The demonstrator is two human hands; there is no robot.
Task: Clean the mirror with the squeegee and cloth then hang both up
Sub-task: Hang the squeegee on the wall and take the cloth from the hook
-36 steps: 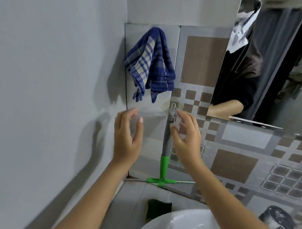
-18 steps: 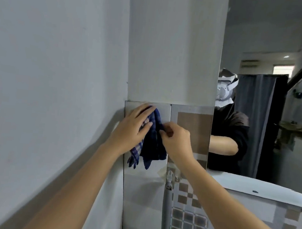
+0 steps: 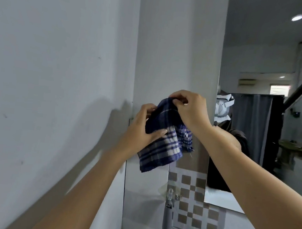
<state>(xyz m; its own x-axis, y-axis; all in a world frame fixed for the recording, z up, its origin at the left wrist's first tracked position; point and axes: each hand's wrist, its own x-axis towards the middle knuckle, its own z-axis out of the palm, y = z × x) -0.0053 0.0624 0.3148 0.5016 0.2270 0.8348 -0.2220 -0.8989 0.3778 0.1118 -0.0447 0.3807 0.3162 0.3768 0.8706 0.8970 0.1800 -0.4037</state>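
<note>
A blue and white checked cloth (image 3: 163, 145) is held up in front of the tiled wall, clear of it. My left hand (image 3: 143, 130) grips its left side with the thumb across the fabric. My right hand (image 3: 189, 108) pinches its top edge between fingertips. Below them the squeegee (image 3: 167, 219) hangs by its grey handle from a clear hook (image 3: 170, 192) on the tiles; its blade is out of view. The mirror (image 3: 272, 70) fills the right side and reflects a person in dark clothes.
A plain grey wall (image 3: 58, 68) runs along the left and meets the tiled wall (image 3: 193, 201) at a corner. The mirror's lower edge lies just right of the hook. Both my forearms cross the lower half of the view.
Both hands left the hanging squeegee, rose to the cloth on the wall and took hold of it. The cloth now hangs from my hands, and the view has tilted upward.
</note>
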